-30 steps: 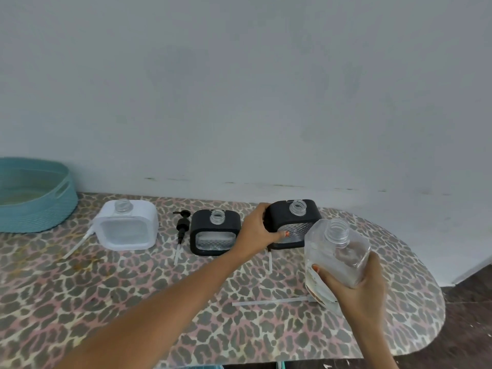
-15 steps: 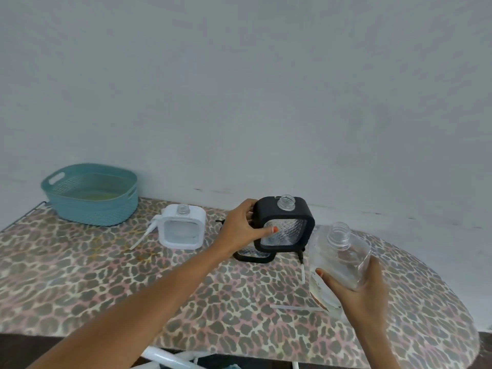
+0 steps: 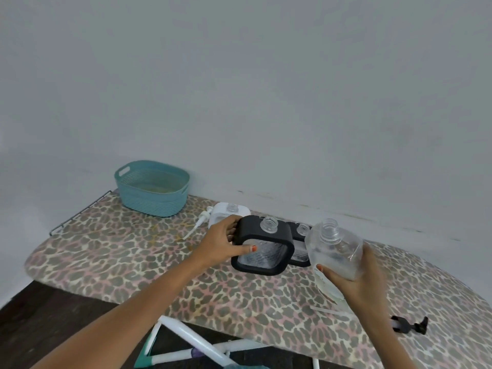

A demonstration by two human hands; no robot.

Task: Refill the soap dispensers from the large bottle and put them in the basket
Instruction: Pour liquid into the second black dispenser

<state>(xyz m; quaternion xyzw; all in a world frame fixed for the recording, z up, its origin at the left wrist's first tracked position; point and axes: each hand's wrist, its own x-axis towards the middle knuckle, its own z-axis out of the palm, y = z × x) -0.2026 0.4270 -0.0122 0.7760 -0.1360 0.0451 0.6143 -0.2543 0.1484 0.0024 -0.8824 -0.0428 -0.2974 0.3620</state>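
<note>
Black dispenser (image 3: pixel 262 251), pump off and clear threaded neck open, is upright in the left hand (image 3: pixel 218 245), apparently raised off the leopard-print board (image 3: pixel 133 251). The thumb lies across its front face and the fingers curl round its left edge, a side grip that leaves the neck clear for pouring.

Just right of the dispenser, almost touching it, the large bottle (image 3: pixel 335 249) is clasped low on its body by the right hand (image 3: pixel 356 283), uncapped and leaning slightly. Its mouth is near the dispenser's neck, so it looks set to tip, though no soap is running.

Directly behind the dispenser stands a second black one (image 3: pixel 300 243), partly hidden. Behind and to its left is a white dispenser (image 3: pixel 229 211), also open, with a white pump (image 3: pixel 201 221) lying beside it.

Well right of the dispenser and nearer the camera, a black pump (image 3: pixel 410 324) lies on the board. Far to the dispenser's left, against the wall, the teal basket (image 3: pixel 151 198) holds no dispenser.
</note>
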